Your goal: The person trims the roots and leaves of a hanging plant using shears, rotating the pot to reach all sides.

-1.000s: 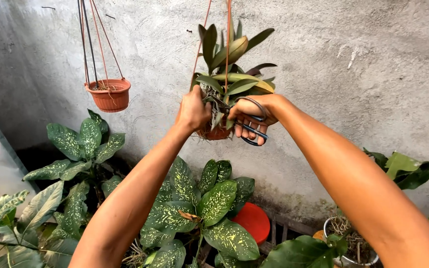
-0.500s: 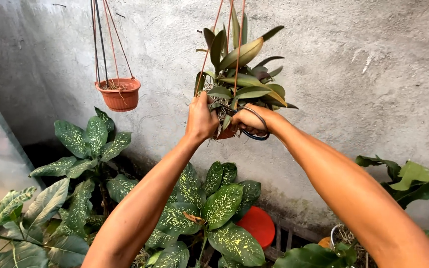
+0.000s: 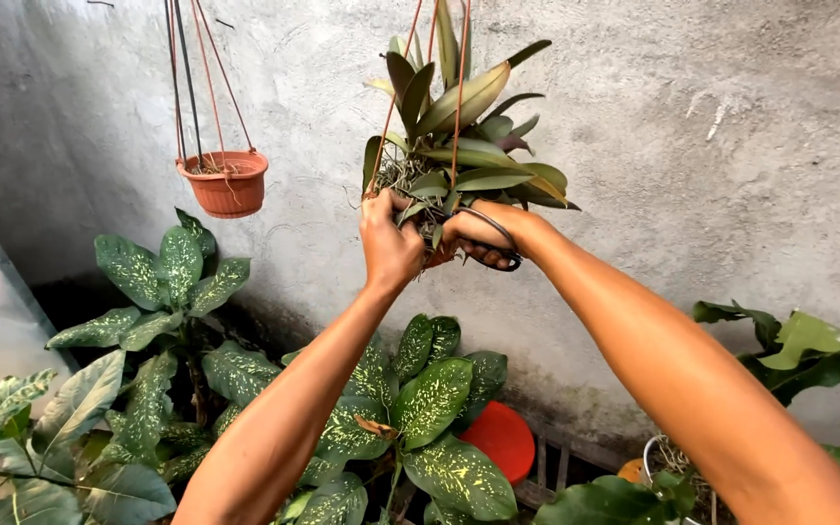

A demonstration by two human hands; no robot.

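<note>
At the upper centre of the frame, the left hand (image 3: 390, 245) clasps the rim of the hanging plant pot (image 3: 437, 255), while the right hand (image 3: 483, 233) is closed around scissors (image 3: 498, 243) beside it. The pot looks light and swings freely on thin hanger cords (image 3: 459, 87); the rim seems the steadiest hold, the leaves (image 3: 469, 97) being easily snapped.

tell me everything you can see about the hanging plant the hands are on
The hanging plant grows in a small terracotta-coloured pot, mostly hidden, slung on thin orange hanger strands before a grey wall. Its long, stiff leaves are green, some yellowish or purplish, fanning up and right, with wiry roots tangled at the base. The left hand grips the pot's rim; the right hand, holding dark-handled scissors, presses against the foliage base.
</note>
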